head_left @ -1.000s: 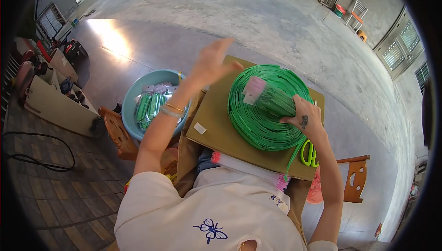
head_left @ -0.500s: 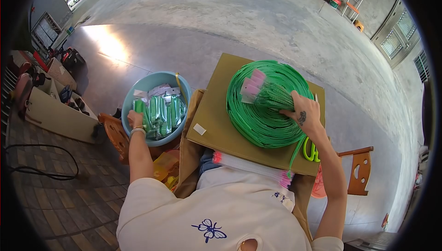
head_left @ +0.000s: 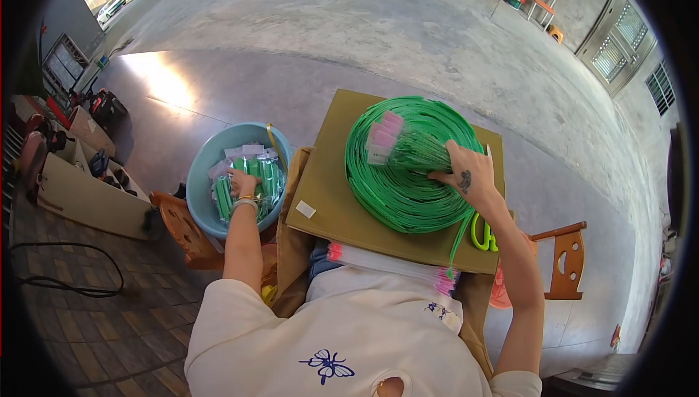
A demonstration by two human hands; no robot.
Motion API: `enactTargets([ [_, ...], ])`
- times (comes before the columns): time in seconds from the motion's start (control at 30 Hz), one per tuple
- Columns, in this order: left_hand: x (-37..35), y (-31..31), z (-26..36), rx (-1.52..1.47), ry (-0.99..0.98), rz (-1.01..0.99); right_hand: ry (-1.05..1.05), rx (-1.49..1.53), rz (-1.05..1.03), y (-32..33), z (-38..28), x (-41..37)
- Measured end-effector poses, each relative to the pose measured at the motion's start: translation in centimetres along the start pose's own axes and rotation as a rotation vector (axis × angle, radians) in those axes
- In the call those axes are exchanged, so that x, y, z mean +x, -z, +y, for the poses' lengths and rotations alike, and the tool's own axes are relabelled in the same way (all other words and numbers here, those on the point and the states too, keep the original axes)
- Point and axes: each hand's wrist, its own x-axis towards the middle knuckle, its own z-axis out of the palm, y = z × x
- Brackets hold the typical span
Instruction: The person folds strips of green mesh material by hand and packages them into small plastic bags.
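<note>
On an olive-brown board [head_left: 320, 171] lies a large coil of green strip [head_left: 378, 197]. My right hand [head_left: 466, 171] is closed round a bundle of clear green-filled packets [head_left: 421, 151] with pale pink ends, above the coil. My left hand [head_left: 242, 184] reaches into a light blue basin [head_left: 202, 178], over green packets [head_left: 269, 178] in clear wrappers; its fingers are apart, touching the packets. Yellow-green scissors [head_left: 480, 233] rest at the board's right edge. A row of white strips with pink ends [head_left: 386, 260] lies between the board and my body.
Wooden chair backs stand left [head_left: 182, 229] and right [head_left: 566, 262]. At the far left is a low cabinet [head_left: 91, 197] with items on it, and a black cable [head_left: 65, 288] on the floor. A metal chair [head_left: 544, 2] stands by the far right wall.
My left hand has moved from the basin's left side toward its middle, among the packets. My right hand still grips the bundle. The view has shifted slightly.
</note>
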Motion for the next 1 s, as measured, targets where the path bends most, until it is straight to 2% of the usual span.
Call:
enactTargets([
  [0.1,2.3,0.7,-0.4,-0.061,-0.135,-0.080,-0.026,0.012,-0.002,0.3,-0.1,0.0],
  [0.13,2.6,1.8,0.3,-0.018,-0.201,-0.047,-0.030,0.021,0.000,0.3,-0.1,-0.1],
  [0.23,5.2,4.0,0.5,-1.161,-0.221,-0.539,-0.109,0.062,0.068,0.6,0.1,-0.1],
  [0.27,5.1,4.7,1.6,-1.307,-0.257,-0.719,-0.165,0.071,0.039,0.8,0.2,0.0],
  [0.3,2.6,7.8,3.6,-1.446,-0.286,-0.907,-0.223,0.079,0.006,1.2,0.4,0.3],
  [0.37,-5.9,13.5,7.5,-1.428,-0.380,-1.171,-0.310,0.095,-0.068,1.8,0.2,0.2],
  [0.4,-10.0,14.4,8.9,-1.471,-0.438,-1.286,-0.337,0.103,-0.099,2.1,0.0,0.3],
  [0.43,-14.1,14.7,10.2,-1.512,-0.501,-1.399,-0.364,0.113,-0.126,2.3,-0.2,0.4],
  [0.5,-21.8,14.1,11.6,-1.529,-0.388,-1.627,-0.364,0.304,-0.070,2.7,-0.2,0.4],
  [0.57,-27.3,12.7,12.7,-1.497,-0.358,-1.858,-0.346,0.416,-0.008,3.2,-0.4,0.2],
  [0.67,-31.5,9.8,13.7,-1.463,-0.349,-1.838,-0.261,0.404,0.057,4.1,-0.9,0.0],
  [0.77,-33.4,9.2,13.8,-1.485,-0.284,-1.805,-0.350,0.605,-0.135,4.1,0.3,-0.1],
  [0.87,-34.2,8.9,13.3,-1.473,-0.250,-1.791,-0.386,0.674,-0.215,4.4,-0.4,-0.6],
  [0.97,-34.7,9.1,13.3,-1.447,-0.241,-1.760,-0.087,0.559,-0.207,3.5,-0.3,-1.5],
  [1.0,-35.0,9.4,13.3,-1.426,-0.213,-1.730,-0.101,0.541,-0.243,3.5,-0.2,-1.4],
])
